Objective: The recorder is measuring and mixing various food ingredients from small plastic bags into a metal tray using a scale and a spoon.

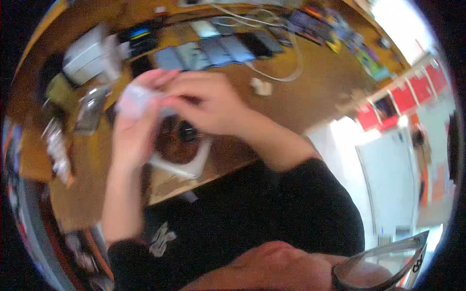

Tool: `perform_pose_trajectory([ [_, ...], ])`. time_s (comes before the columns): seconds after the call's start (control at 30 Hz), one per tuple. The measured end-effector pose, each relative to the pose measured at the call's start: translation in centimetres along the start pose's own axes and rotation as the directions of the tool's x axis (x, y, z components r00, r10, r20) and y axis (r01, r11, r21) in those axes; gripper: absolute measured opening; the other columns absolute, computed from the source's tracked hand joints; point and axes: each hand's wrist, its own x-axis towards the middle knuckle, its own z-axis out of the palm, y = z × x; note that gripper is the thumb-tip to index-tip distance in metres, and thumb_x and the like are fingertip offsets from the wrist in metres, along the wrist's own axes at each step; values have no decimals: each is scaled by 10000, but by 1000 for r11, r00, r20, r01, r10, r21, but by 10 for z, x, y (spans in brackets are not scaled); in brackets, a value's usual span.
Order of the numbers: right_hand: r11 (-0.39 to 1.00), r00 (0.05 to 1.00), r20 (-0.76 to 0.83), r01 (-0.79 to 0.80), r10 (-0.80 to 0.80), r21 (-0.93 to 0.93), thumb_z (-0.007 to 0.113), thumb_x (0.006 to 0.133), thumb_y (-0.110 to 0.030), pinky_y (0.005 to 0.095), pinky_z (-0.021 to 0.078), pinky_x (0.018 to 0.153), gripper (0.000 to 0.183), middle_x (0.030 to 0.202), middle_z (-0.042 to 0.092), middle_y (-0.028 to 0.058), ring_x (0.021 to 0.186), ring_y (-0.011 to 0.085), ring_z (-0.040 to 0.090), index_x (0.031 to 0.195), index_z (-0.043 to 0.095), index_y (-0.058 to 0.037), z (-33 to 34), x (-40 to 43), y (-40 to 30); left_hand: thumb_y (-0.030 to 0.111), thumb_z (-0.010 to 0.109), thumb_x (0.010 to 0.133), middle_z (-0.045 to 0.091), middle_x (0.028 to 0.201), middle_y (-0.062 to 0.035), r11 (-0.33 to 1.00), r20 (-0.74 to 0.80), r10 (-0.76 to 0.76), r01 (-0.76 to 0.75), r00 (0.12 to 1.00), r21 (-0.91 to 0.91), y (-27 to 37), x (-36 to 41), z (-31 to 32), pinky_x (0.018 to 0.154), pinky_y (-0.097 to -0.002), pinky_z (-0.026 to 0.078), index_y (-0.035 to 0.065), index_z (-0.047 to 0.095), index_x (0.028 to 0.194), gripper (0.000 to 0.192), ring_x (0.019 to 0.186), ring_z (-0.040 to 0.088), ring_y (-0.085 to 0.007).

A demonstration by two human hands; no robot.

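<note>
My left hand is raised above the wooden desk, its fingers wrapped around a small whitish, shiny thing. Motion blur hides what exactly this thing is. From the right, my right hand meets it, thumb and fingers pinched together at its near side. A bluish-grey edge shows under the right fingertips. Below both hands, partly covered by them, lies a white frame-like object with a brown middle. A dark, round, glossy item is seen over that middle.
Several smartphones lie in a row at the back, beside a looped white cable. White boxes and clear plastic bags stand left. A small white item lies right of the hands. Colourful packets line the far right.
</note>
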Motion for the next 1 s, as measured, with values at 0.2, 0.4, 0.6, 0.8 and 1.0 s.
perform_pose_trajectory([
  [0.2,998,999,2,-47,47,-40,609,805,-106,347,444,574,102,693,574,126,638,268,569,765,605,-12,-6,-1,-4,320,512,915,436,1316,-208,991,4,-15,16,1000,-130,0,5,-10,1024,-416,322,-2,347,1320,543,1210,438,-282],
  [0.4,991,963,-234,-130,136,44,582,845,-86,283,407,528,118,657,556,90,574,164,523,766,601,-1,-7,-4,4,329,524,918,550,960,-23,992,-424,-102,59,900,-112,-16,-1,-38,656,-226,419,35,448,1242,444,777,516,-90],
  [0.6,969,960,-224,-118,167,217,575,862,-105,274,403,529,141,659,560,78,582,135,520,763,606,-10,-5,-4,7,323,576,892,529,854,26,966,-80,-63,40,995,-257,-7,-5,-43,500,-153,283,55,499,1104,351,618,409,-17],
  [0.8,980,987,-126,-72,96,185,573,870,-135,284,424,582,157,697,575,80,639,138,537,771,609,-19,-9,-1,3,227,668,818,578,883,-5,995,-389,-38,69,920,66,10,-5,-18,537,-185,362,66,544,1011,280,636,487,-57],
  [1.0,894,890,-133,-410,436,181,581,863,-125,278,426,590,110,707,568,68,650,126,529,815,599,-28,-5,-2,23,160,695,790,577,741,8,970,-308,-167,212,937,117,16,-3,-31,528,-197,359,95,534,822,177,603,473,-55],
])
